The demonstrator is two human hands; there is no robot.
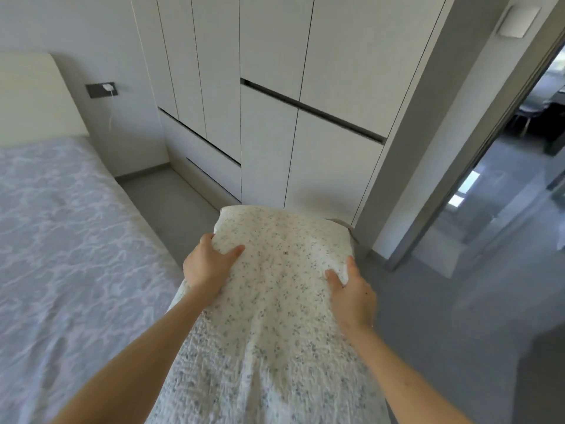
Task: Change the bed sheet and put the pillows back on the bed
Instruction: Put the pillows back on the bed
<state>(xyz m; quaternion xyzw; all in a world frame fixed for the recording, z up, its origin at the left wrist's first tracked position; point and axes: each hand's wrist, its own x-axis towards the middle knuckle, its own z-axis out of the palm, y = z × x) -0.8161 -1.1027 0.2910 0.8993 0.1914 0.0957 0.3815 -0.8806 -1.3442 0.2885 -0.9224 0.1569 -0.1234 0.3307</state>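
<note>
Pillow (275, 301): soft, light and bulky by the look of it; it will sag wherever you leave it unsupported, so keep hold on both long edges near the far end.
Where: in the air in front of you, over the floor (428, 316), beside the bed (61, 240).
Left hand (208, 267): clamps the left edge, thumb on top, fingers curled underneath.
Right hand (351, 292): grips the right edge the same way.
Arms: both stretched forward, roughly level.
Bed: patterned cover on, no pillows in the part you can see.
</note>
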